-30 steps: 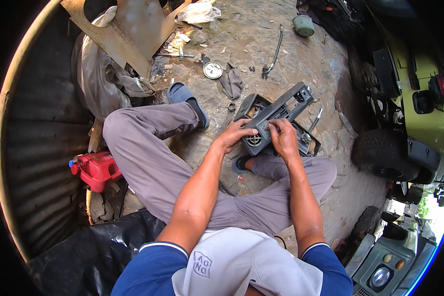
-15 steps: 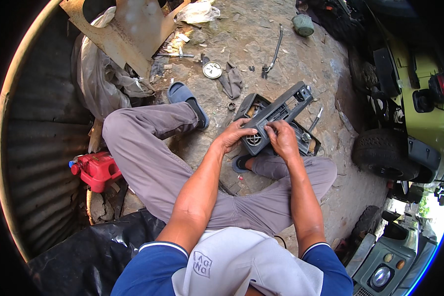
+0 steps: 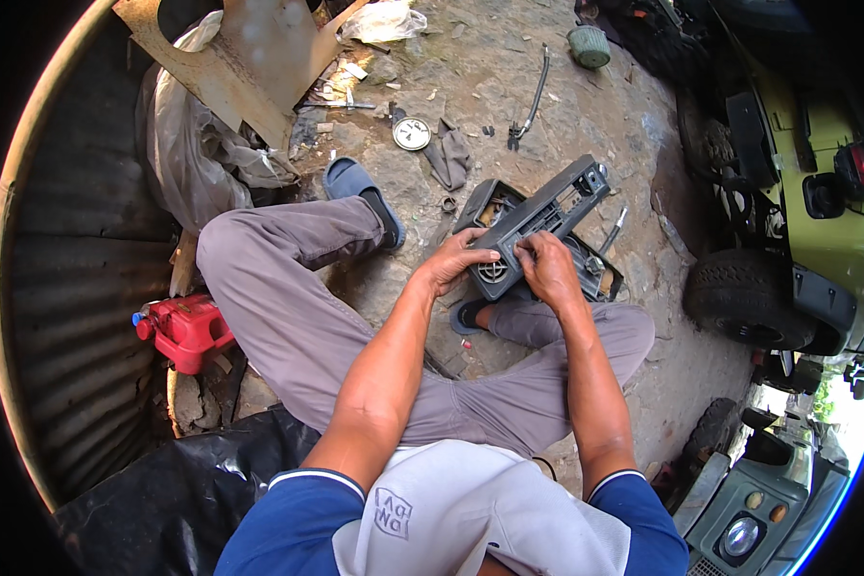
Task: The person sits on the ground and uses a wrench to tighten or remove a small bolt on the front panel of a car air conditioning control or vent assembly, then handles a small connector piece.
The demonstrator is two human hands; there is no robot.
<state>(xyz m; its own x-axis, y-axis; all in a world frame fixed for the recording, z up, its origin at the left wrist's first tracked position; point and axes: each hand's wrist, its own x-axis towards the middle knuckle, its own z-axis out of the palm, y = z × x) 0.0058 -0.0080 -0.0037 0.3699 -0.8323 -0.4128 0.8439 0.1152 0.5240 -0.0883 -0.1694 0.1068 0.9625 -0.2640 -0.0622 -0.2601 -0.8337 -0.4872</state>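
While clamping the left hand [image 3: 451, 264] onto the round-vented end of a dark dashboard panel [image 3: 540, 216], touching its face with the bunched right hand [image 3: 552, 269]; impossible to say whether pinching anything. Slanting over a black housing [image 3: 477, 200], near the right shin [image 3: 528, 324]; leaving room across stony ground [image 3: 658, 278] toward the tyre [image 3: 747, 300].

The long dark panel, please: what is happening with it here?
A seated person holds the long dark panel at a slant. The left hand grips its near end, thumb beside a round vent. The right hand has its fingertips at the panel's face; any small thing between them is hidden. A round white dial lies beyond.
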